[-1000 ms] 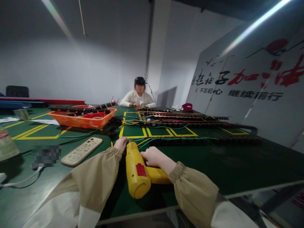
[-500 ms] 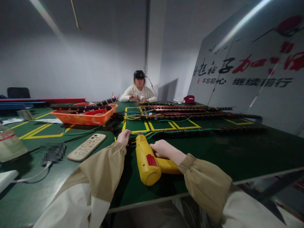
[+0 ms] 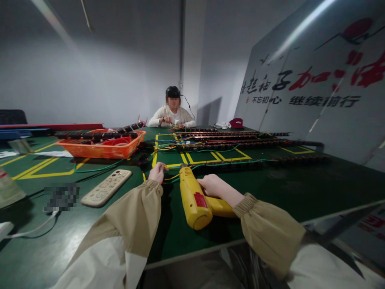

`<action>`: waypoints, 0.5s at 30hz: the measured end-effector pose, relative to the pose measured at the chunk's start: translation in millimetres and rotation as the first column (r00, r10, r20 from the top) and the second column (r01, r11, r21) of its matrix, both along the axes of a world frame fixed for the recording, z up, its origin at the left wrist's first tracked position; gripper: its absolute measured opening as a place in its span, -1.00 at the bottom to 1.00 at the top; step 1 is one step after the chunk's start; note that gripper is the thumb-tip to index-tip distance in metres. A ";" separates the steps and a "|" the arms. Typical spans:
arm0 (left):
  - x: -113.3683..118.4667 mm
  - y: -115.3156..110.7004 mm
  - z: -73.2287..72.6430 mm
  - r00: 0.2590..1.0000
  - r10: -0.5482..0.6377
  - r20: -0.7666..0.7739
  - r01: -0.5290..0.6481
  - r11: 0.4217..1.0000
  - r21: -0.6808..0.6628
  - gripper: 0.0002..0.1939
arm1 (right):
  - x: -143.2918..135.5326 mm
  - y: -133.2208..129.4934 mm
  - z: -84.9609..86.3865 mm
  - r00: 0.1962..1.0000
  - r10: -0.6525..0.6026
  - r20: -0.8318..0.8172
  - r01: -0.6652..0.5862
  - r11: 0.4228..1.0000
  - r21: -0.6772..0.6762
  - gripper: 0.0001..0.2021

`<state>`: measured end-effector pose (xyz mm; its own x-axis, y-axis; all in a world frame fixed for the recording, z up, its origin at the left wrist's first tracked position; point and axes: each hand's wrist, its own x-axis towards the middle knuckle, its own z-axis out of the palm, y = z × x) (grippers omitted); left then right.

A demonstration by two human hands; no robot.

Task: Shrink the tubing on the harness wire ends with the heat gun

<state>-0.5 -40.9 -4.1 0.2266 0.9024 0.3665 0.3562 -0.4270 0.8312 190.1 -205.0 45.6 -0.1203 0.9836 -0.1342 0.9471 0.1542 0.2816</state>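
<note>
My right hand (image 3: 213, 187) is wrapped around the handle of a yellow heat gun (image 3: 194, 200), whose nozzle points away from me. Just left of the nozzle, my left hand (image 3: 157, 174) pinches the ends of thin wires (image 3: 173, 176), yellow and green among them. Its fingertips partly hide the ends. From there a green wire runs right along a long dark strip of black segments (image 3: 228, 163) on the green table (image 3: 258, 196). Whether the nozzle touches the wires I cannot tell.
Farther back lie several similar strips (image 3: 216, 142) with coloured wires. An orange basket (image 3: 99, 151) holds more black segments. At left are a phone in a beige case (image 3: 106, 188), cables and a cloudy container (image 3: 10, 190). A co-worker (image 3: 173, 114) sits across the table beside a dark red cap (image 3: 236, 123).
The heat gun in my right hand has shifted slightly right, its nozzle a little farther from my left hand. My left hand keeps its pinch on the wires. The whole view has shifted slightly.
</note>
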 end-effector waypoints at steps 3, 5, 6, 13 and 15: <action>5.6 -3.6 0.5 0.999 0.031 0.007 -0.031 0.999 -0.023 -0.77 | -1.3 3.1 0.3 1.000 -0.009 -0.016 0.009 1.000 0.004 -0.71; 9.2 -4.8 -0.9 0.998 0.064 0.008 -0.063 0.997 -0.037 -0.75 | -3.9 6.6 -1.0 0.999 -0.009 -0.035 0.009 1.000 0.008 -0.72; 10.8 -4.9 -2.1 0.997 0.075 0.007 -0.075 0.996 -0.045 -0.74 | -6.1 8.7 -2.1 0.999 -0.004 -0.045 0.005 1.000 0.010 -0.72; 12.0 1.8 -6.2 0.994 0.113 -0.008 -0.114 0.989 -0.097 -0.76 | -35.0 23.2 -7.6 0.997 0.069 -0.047 -0.069 0.998 0.006 -0.71; 10.5 3.7 -5.6 0.994 0.111 -0.007 -0.111 0.988 -0.104 -0.77 | -41.4 26.3 -7.1 0.996 0.080 -0.038 -0.080 0.997 0.007 -0.70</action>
